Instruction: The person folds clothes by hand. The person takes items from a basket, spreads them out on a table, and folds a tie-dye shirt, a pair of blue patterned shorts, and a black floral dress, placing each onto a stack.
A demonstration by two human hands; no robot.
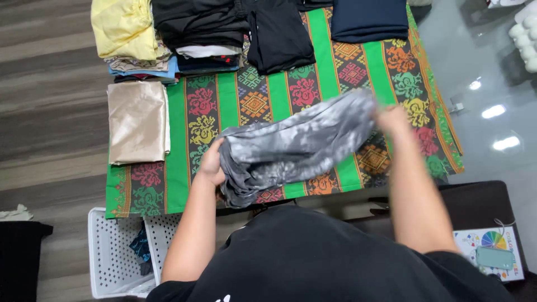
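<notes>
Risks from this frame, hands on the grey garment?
1. The grey garment is bunched between the left hand and right hand; a fold made now would likely come out creased.
2. The right hand is motion-blurred; its hold may be loose.
3. The garment's lower edge nears the patterned cloth edge and might slip off.

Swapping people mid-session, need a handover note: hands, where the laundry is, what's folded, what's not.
Left hand grips the near-left end of the grey tie-dye garment; right hand, blurred, holds its far-right end. The garment is bunched and not folded, over the green patterned cloth.
Done: folded beige satin piece at left; stack topped by a yellow garment; black folded pieces; navy piece.
Left: the grey garment; a dark item in the white laundry basket.
</notes>
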